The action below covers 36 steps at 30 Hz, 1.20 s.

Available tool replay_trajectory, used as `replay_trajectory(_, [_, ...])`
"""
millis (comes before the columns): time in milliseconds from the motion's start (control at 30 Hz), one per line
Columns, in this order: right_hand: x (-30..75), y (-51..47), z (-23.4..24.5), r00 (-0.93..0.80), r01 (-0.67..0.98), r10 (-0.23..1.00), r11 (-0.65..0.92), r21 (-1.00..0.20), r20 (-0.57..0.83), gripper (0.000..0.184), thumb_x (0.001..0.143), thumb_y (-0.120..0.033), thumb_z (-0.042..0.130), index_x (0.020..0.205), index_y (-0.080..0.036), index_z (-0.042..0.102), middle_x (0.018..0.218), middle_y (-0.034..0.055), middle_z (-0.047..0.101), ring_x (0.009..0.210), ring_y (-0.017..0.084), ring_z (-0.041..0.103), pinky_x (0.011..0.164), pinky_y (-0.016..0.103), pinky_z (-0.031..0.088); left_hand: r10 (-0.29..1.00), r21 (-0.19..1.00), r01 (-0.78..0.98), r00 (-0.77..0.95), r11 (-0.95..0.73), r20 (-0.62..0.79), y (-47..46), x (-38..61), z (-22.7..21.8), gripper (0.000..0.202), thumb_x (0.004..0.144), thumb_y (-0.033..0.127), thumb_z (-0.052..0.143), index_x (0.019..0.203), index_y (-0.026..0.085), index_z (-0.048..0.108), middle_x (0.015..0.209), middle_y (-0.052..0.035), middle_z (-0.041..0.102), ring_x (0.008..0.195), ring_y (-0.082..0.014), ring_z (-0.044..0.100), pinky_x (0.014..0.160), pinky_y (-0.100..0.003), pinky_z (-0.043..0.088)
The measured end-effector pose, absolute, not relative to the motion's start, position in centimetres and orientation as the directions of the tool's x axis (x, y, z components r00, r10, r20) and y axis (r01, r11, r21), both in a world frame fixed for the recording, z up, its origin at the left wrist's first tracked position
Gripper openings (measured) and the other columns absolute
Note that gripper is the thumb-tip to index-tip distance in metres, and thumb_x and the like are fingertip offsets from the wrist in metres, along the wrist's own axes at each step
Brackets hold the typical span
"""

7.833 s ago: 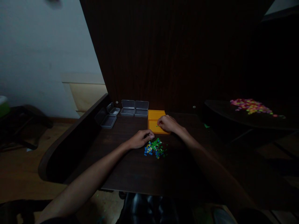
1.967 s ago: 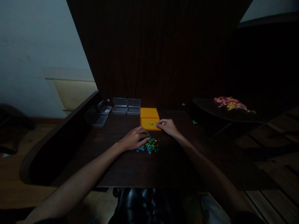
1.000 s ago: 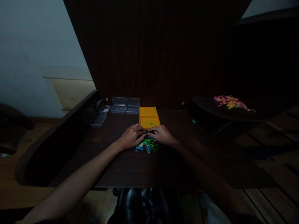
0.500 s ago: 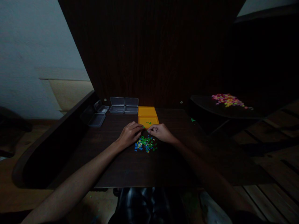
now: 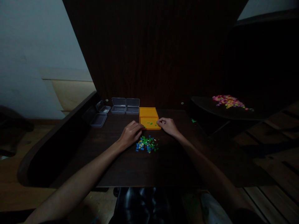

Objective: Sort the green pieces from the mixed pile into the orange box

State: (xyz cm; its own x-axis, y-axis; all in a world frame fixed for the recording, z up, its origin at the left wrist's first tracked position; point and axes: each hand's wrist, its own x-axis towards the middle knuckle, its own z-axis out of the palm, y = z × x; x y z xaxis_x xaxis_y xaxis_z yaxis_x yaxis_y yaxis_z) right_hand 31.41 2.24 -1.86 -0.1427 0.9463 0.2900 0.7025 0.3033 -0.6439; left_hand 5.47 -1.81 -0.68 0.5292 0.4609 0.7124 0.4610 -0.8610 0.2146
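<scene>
An open yellow box (image 5: 149, 111) stands on the dark table, its lid tipped back, with several small green pieces (image 5: 151, 123) in its tray. My left hand (image 5: 131, 133) is closed at the tray's front left corner, and a bit of green shows at its fingertips. At the tray's right side, my right hand (image 5: 169, 125) has its fingers pinched over the rim; anything inside the pinch is too small to make out. Just in front of the box lies a loose pile of tiny green, blue and pale pieces (image 5: 147, 144), touched by neither hand.
Clear plastic cases (image 5: 118, 109) with raised lids stand at the back left, and another open case (image 5: 98, 120) lies near the left side panel (image 5: 58, 133). A heap of pink and yellow bits (image 5: 230, 101) sits on a dark shelf (image 5: 203, 104) to the right.
My right hand has moved right and slightly up, from the box's front edge to its right side. More green pieces show in the tray. The left hand stays at the front left corner.
</scene>
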Motion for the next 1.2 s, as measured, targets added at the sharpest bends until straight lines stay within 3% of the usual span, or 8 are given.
replay_trajectory(100, [31.0, 2.0, -1.6, -0.178, 0.790, 0.942, 0.308, -0.529, 0.283, 0.023, 0.083, -0.026, 0.054, 0.087, -0.016, 0.075, 0.068, 0.0024, 0.068, 0.060, 0.012, 0.056, 0.056, 0.022, 0.036, 0.472, 0.227, 0.464, 0.524, -0.856, 0.709, -1.9, 5.6, -0.7, 0.016, 0.092, 0.015, 0.051, 0.102, 0.016, 0.064, 0.095, -0.0075, 0.071, 0.085, -0.0187, 0.062, 0.079, -0.036, 0.053])
replay_trajectory(300, [30.2, 1.0, -0.6, -0.185, 0.935, 0.966, 0.230, -0.269, 0.182, 0.025, 0.088, -0.026, 0.051, 0.096, -0.023, 0.075, 0.093, 0.0051, 0.074, 0.080, 0.017, 0.066, 0.065, 0.023, 0.040, 0.490, 0.238, 0.471, 0.535, -0.849, 0.688, -2.0, 5.8, -0.5, 0.016, 0.092, 0.015, 0.051, 0.101, 0.016, 0.064, 0.094, -0.0079, 0.070, 0.084, -0.0187, 0.061, 0.078, -0.035, 0.052])
replay_trajectory(400, [30.1, 0.8, -0.2, -0.176, 0.958, 0.971, 0.207, -0.199, 0.164, 0.027, 0.090, -0.029, 0.050, 0.100, -0.023, 0.074, 0.094, 0.0067, 0.074, 0.083, 0.019, 0.067, 0.068, 0.023, 0.042, 0.499, 0.245, 0.473, 0.543, -0.846, 0.676, -2.1, 5.9, -0.5, 0.016, 0.092, 0.016, 0.051, 0.102, 0.016, 0.064, 0.094, -0.0079, 0.070, 0.085, -0.0189, 0.061, 0.078, -0.034, 0.051])
replay_trajectory(633, [30.1, 0.4, 0.1, -0.204, 0.943, 0.963, 0.242, -0.229, 0.178, 0.029, 0.089, -0.025, 0.051, 0.108, -0.025, 0.073, 0.100, 0.0040, 0.074, 0.088, 0.019, 0.068, 0.075, 0.025, 0.046, 0.504, 0.247, 0.479, 0.536, -0.842, 0.677, -1.9, 5.9, -0.8, 0.015, 0.093, 0.017, 0.050, 0.100, 0.015, 0.064, 0.092, -0.0079, 0.069, 0.084, -0.0189, 0.060, 0.077, -0.034, 0.051])
replay_trajectory(1200, [30.5, 1.1, -0.6, -0.199, 0.909, 0.960, 0.255, -0.331, 0.195, 0.026, 0.088, -0.029, 0.054, 0.103, -0.023, 0.073, 0.091, 0.0037, 0.074, 0.077, 0.016, 0.065, 0.068, 0.023, 0.043, 0.509, 0.256, 0.472, 0.549, -0.843, 0.663, -2.0, 5.9, -0.7, 0.017, 0.092, 0.016, 0.050, 0.101, 0.017, 0.064, 0.092, -0.0078, 0.069, 0.084, -0.0189, 0.061, 0.077, -0.034, 0.051])
